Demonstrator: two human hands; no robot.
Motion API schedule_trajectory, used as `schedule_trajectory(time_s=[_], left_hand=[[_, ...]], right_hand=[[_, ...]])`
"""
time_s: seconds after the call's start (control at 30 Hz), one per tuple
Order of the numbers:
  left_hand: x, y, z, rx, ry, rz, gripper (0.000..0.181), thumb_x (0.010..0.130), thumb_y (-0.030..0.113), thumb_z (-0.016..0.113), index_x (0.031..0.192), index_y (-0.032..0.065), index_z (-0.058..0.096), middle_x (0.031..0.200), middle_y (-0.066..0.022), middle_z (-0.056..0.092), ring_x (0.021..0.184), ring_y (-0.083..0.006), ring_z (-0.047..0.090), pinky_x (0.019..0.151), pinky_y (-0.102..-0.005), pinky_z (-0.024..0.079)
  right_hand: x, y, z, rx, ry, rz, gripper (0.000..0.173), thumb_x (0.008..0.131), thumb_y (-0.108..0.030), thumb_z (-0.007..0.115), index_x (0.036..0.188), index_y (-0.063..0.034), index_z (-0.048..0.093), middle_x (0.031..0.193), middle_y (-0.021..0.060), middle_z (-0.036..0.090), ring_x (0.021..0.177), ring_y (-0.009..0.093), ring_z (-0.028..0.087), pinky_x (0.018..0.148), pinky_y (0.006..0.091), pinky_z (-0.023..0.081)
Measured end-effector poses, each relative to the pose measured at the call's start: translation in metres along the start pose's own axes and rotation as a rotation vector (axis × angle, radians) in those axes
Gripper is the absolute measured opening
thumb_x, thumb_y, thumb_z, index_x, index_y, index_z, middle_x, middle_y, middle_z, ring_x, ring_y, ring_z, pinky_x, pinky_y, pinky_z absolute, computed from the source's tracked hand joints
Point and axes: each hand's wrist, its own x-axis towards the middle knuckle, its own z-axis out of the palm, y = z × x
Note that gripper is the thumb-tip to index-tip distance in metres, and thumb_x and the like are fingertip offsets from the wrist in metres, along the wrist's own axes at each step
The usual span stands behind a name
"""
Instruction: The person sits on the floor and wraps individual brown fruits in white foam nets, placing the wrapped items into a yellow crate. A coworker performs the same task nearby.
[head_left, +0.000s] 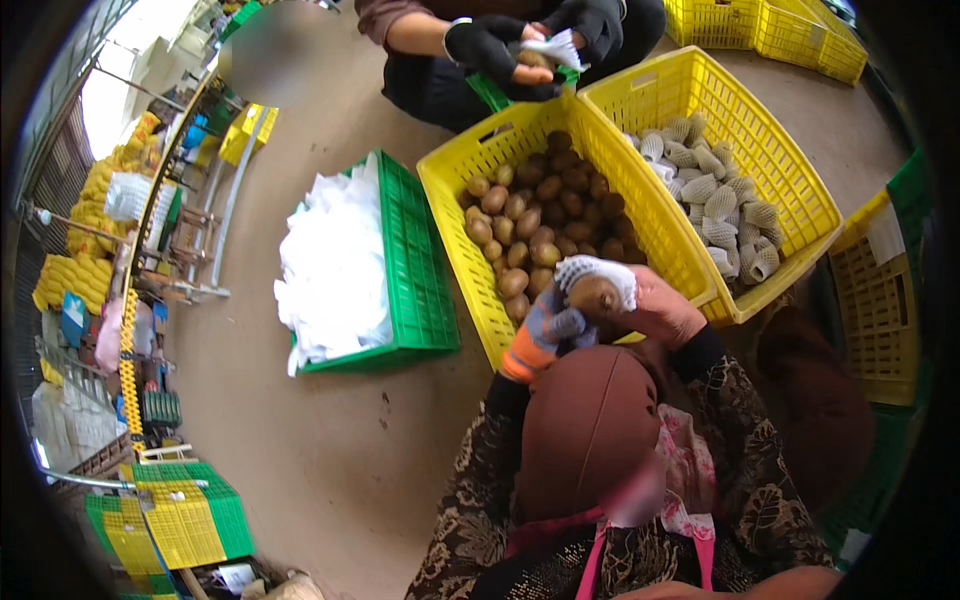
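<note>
My left hand (551, 330), in a grey and orange glove, grips a brown kiwi-like fruit (596, 295) from below and the left. My bare right hand (664, 304) holds a white foam net sleeve (600, 268) that partly covers the same fruit. Both hands are over the near end of a yellow plastic crate (450, 191), which holds many loose brown fruits (529, 225). Against it, on the right, another yellow crate (806, 214) holds fruits in foam net sleeves (720, 202). Left of them a tilted green crate (424, 285) is heaped with white foam sleeves (337, 262).
Across the crates a crouching person in black fingerless gloves (491, 52) holds a fruit with a white sleeve. More yellow crates (810, 37) stand at the back right, and others (874, 300) at the right edge. Stacked green and yellow crates (187, 517) are at the lower left.
</note>
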Motion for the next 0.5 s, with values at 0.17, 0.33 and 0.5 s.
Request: schedule_trajectory(time_s=[0.17,0.33,0.5], left_hand=[[0.013,0.020,0.015,0.016,0.391,-0.195,0.049,0.072,0.006,0.074,0.115,0.0075,0.052,0.101,-0.0029,0.058,0.084,-0.0102,0.054,0.069,-0.0230,0.047],[0.021,-0.017,0.008,0.985,0.686,0.433,0.047,0.065,0.010,0.075,0.108,0.0085,0.056,0.102,-0.0111,0.050,0.093,-0.0294,0.052,0.081,-0.0369,0.043],[0.031,0.005,0.018,0.916,0.245,0.531,0.053,0.067,0.011,0.070,0.115,0.0059,0.050,0.115,-0.0159,0.047,0.108,-0.0331,0.048,0.089,-0.0397,0.042]], right_hand=[[0.007,0.008,-0.005,-0.332,0.538,-0.293,0.024,0.075,-0.011,0.071,0.085,-0.0057,0.049,0.078,-0.0028,0.051,0.071,0.008,0.047,0.060,0.0219,0.039],[0.010,0.015,0.032,-0.558,0.376,-0.452,0.031,0.071,-0.002,0.066,0.089,-0.0050,0.041,0.097,0.0057,0.042,0.087,0.011,0.042,0.071,0.0244,0.041],[0.011,0.023,0.016,-0.480,0.739,-0.308,0.030,0.076,-0.008,0.063,0.094,-0.0069,0.040,0.090,0.0060,0.049,0.077,0.011,0.052,0.068,0.0254,0.047]])
